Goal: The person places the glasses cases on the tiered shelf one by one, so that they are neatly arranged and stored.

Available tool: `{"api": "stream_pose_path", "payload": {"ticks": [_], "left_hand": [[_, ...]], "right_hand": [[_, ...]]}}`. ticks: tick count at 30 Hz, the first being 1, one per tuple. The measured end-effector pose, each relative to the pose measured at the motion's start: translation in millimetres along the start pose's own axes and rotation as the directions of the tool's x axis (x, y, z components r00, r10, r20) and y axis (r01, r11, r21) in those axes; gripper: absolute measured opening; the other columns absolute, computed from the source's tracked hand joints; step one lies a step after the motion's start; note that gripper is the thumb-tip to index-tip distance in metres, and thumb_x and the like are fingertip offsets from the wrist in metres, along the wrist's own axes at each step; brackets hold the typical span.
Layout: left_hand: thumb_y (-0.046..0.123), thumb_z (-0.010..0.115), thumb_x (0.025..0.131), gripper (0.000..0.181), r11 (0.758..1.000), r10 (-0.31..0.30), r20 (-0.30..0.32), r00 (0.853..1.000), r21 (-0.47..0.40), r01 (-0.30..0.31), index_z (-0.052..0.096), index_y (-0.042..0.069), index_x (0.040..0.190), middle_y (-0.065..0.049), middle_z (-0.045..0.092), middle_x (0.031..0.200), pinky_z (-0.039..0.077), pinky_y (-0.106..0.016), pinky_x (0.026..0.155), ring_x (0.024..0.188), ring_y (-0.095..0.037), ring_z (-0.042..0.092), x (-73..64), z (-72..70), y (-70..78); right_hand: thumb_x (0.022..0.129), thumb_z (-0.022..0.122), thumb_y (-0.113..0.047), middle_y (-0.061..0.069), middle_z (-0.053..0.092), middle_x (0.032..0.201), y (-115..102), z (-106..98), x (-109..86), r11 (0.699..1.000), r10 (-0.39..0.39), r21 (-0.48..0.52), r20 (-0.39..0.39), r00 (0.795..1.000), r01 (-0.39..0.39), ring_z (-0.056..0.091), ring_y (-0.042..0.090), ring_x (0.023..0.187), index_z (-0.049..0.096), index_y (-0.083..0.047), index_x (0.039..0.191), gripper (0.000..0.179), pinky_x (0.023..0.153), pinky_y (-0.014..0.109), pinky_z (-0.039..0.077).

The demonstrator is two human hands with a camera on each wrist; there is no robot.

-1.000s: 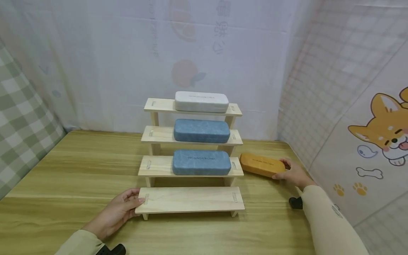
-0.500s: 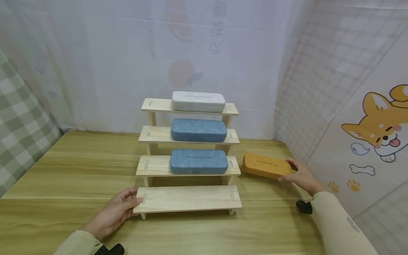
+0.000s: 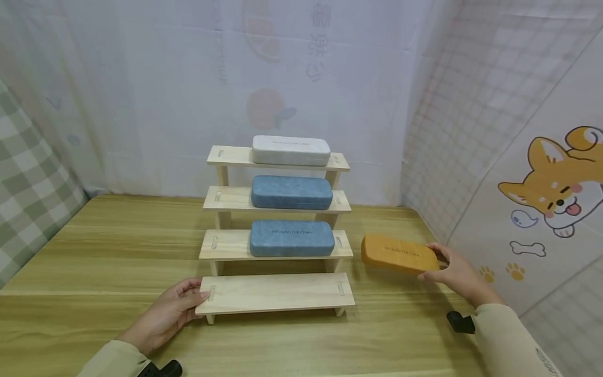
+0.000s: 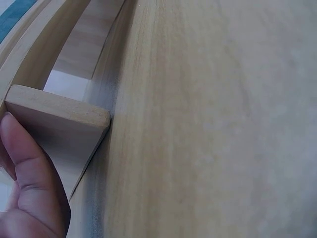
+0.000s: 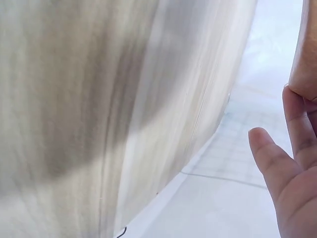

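My right hand (image 3: pixel 459 275) grips the right end of an orange glasses case (image 3: pixel 399 253), thumb at the near side and fingers at the far side. The case is tilted slightly, just right of a tiered wooden display stand (image 3: pixel 275 293). In the right wrist view, part of the orange case (image 5: pixel 307 54) shows at the fingertips. My left hand (image 3: pixel 169 317) pinches the left end of the stand's lowest shelf, thumb on top. The upper shelves carry a white glasses case (image 3: pixel 291 151), a blue glasses case (image 3: pixel 291 192) and, lower down, another blue glasses case (image 3: pixel 292 239).
A wood-grain tabletop (image 3: pixel 118 251) lies under the stand. White printed cloth (image 3: pixel 165 94) hangs behind, and a cloth with a cartoon dog (image 3: pixel 560 188) closes the right side. Green checked fabric (image 3: pixel 28 178) borders the left.
My right hand has drawn the orange case rightward and toward me, away from the stand. My left hand keeps its place on the lowest shelf. The head view has shifted slightly.
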State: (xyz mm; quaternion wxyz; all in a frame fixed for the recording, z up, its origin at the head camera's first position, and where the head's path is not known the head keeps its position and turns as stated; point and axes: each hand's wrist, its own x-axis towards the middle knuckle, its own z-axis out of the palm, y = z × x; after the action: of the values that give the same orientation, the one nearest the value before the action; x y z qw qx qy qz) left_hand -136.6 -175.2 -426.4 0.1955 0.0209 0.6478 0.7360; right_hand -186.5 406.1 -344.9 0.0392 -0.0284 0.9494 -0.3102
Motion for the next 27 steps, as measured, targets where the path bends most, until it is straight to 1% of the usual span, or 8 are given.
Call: {"api": "stream_pose_path", "payload": {"ticks": [7,11,14,17,20,23,25,27], "left_hand": [[0.013,0.054,0.099,0.063,1.000,0.001,0.003,1.000,0.009,-0.001,0.017,-0.016,0.140,-0.005,0.056,0.113,0.052,-0.028,0.082,0.098,-0.010,0.059,-0.1,0.1,-0.3],[0.013,0.054,0.099,0.064,1.000,-0.002,-0.002,1.000,0.014,0.002,0.016,-0.016,0.141,-0.006,0.055,0.114,0.052,-0.028,0.083,0.099,-0.010,0.058,0.2,-0.3,0.3],[0.013,0.055,0.098,0.064,1.000,0.001,0.002,1.000,0.011,-0.001,0.017,-0.016,0.140,-0.005,0.056,0.114,0.052,-0.028,0.083,0.099,-0.010,0.059,0.7,-0.3,0.6],[0.013,0.055,0.098,0.064,1.000,0.005,0.005,1.000,0.007,-0.005,0.017,-0.016,0.140,-0.005,0.056,0.113,0.052,-0.028,0.083,0.099,-0.010,0.059,1.1,-0.4,0.1],[0.013,0.056,0.098,0.064,1.000,0.004,0.003,1.000,0.004,-0.004,0.017,-0.016,0.140,-0.005,0.056,0.113,0.052,-0.028,0.083,0.098,-0.010,0.059,1.1,-0.6,-0.3],[0.013,0.056,0.098,0.064,1.000,0.003,0.000,1.000,0.004,-0.003,0.017,-0.016,0.140,-0.005,0.055,0.113,0.052,-0.028,0.083,0.098,-0.010,0.059,0.9,-0.7,-0.2],[0.013,0.056,0.098,0.064,1.000,-0.001,-0.002,1.000,0.004,0.001,0.017,-0.016,0.140,-0.005,0.055,0.113,0.052,-0.029,0.082,0.098,-0.010,0.059,0.7,-0.7,0.0],[0.014,0.055,0.098,0.064,1.000,-0.003,-0.003,1.000,0.008,0.004,0.017,-0.015,0.140,-0.006,0.055,0.114,0.052,-0.029,0.082,0.098,-0.010,0.058,0.6,-0.6,0.3]], "right_hand": [[0.078,0.081,-0.026,0.030,0.035,0.145,-1,4,-11.9,0.998,0.000,0.059,-0.006,1.000,0.000,0.041,0.048,0.125,0.026,0.006,0.146,0.094,0.090,0.049,0.047],[0.077,0.082,-0.021,0.029,0.039,0.141,-5,6,-19.4,0.995,-0.024,0.097,-0.003,1.000,0.024,0.046,0.048,0.122,0.029,0.005,0.144,0.089,0.084,0.037,0.051],[0.077,0.081,-0.017,0.030,0.040,0.140,-7,7,-25.7,0.992,-0.035,0.117,-0.004,0.999,0.035,0.047,0.047,0.120,0.030,0.006,0.143,0.087,0.080,0.028,0.051],[0.077,0.081,-0.015,0.028,0.041,0.138,-9,9,-31.3,0.990,-0.029,0.141,0.005,1.000,0.028,0.049,0.046,0.119,0.031,0.004,0.142,0.084,0.076,0.024,0.050],[0.077,0.081,-0.014,0.026,0.043,0.138,-10,12,-35.7,0.988,-0.031,0.151,0.016,0.999,0.028,0.050,0.046,0.118,0.033,0.003,0.141,0.083,0.077,0.025,0.051],[0.076,0.082,-0.015,0.027,0.043,0.138,-13,17,-39.8,0.989,-0.039,0.145,0.023,0.999,0.036,0.051,0.047,0.119,0.034,0.003,0.141,0.083,0.080,0.029,0.051],[0.076,0.082,-0.015,0.028,0.042,0.139,-15,20,-41.9,0.986,-0.050,0.161,0.035,0.998,0.044,0.050,0.048,0.119,0.034,0.004,0.141,0.083,0.083,0.033,0.052],[0.075,0.082,-0.016,0.029,0.041,0.140,-16,23,-44.1,0.985,-0.044,0.171,0.040,0.998,0.036,0.049,0.049,0.120,0.033,0.005,0.142,0.085,0.084,0.032,0.051]]}}
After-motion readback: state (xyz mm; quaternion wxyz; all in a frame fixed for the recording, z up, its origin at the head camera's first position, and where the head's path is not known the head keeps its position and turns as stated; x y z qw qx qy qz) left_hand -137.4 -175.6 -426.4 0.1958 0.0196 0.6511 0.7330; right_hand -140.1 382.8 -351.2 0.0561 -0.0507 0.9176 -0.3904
